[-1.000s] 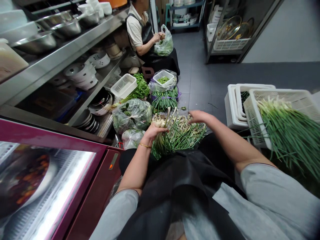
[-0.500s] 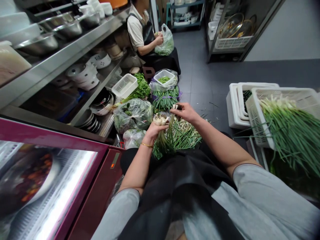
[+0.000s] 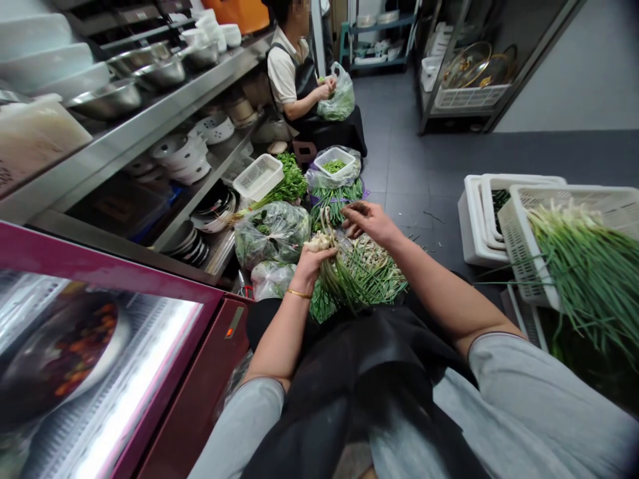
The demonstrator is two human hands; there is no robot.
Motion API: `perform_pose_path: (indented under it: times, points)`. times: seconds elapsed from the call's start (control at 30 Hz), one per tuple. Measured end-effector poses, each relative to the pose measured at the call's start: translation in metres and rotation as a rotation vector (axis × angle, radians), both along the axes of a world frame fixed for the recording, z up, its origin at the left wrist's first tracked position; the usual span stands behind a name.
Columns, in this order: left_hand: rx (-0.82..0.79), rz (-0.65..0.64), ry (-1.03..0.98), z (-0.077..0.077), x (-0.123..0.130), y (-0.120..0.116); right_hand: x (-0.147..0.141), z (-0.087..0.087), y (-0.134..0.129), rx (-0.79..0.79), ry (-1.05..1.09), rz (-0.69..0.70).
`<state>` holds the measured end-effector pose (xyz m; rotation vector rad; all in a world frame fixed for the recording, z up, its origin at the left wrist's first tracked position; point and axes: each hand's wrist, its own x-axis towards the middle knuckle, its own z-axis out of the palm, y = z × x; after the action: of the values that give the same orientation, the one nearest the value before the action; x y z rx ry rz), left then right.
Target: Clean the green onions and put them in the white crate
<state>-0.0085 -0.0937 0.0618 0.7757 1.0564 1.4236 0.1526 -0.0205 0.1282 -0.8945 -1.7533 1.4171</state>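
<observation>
My left hand (image 3: 313,259), with a gold bracelet at the wrist, is closed around a bunch of spring onions (image 3: 340,279). Their white bulb ends stick up above the thumb and the green leaves hang toward my lap. Just right of the bulbs, apart from them, my right hand (image 3: 367,221) is raised with its fingers loosely bent and parted. Its fingertips look dark with dirt, and nothing shows between them. Below both hands lies a pile of loose spring onions and trimmings (image 3: 382,269).
Bagged greens (image 3: 272,233), a white basket (image 3: 258,177) and a tub of cut greens (image 3: 335,161) stand ahead. A seated co-worker (image 3: 294,73) handles a plastic bag (image 3: 338,96). Right, a crate (image 3: 532,259) holds spring onions. Steel shelving (image 3: 150,113) and a lit display fridge (image 3: 219,293) border the left.
My right hand has let go of the white stalk end it pinched, and its fingers have parted. My left hand still grips the bunch, now with a bulb end standing higher. The view has shifted slightly.
</observation>
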Motion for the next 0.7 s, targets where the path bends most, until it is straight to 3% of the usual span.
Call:
perform_pose_path:
  times: [0.17, 0.23, 0.3, 0.43, 0.6, 0.7]
  points:
    - [-0.001, 0.031, -0.151, 0.005, -0.01, 0.0, 0.005, -0.039, -0.016, 0.025, -0.203, 0.248]
    - [0.01, 0.039, -0.162, 0.005, -0.009, 0.001, -0.002, -0.055, -0.028, -0.081, -0.208, 0.234]
    - [0.007, 0.073, -0.151, 0.004, -0.007, 0.002, -0.008, -0.062, -0.034, -0.128, -0.209, 0.125]
    - [0.025, 0.14, -0.134, 0.005, -0.004, 0.002, -0.009, -0.054, -0.034, 0.145, -0.353, -0.008]
    - [0.041, 0.092, -0.085, 0.005, -0.003, 0.003, -0.01, -0.039, -0.043, 0.532, -0.694, 0.055]
    - [0.018, 0.085, -0.083, 0.003, -0.004, 0.003, -0.012, -0.034, -0.048, 0.642, -0.883, 0.095]
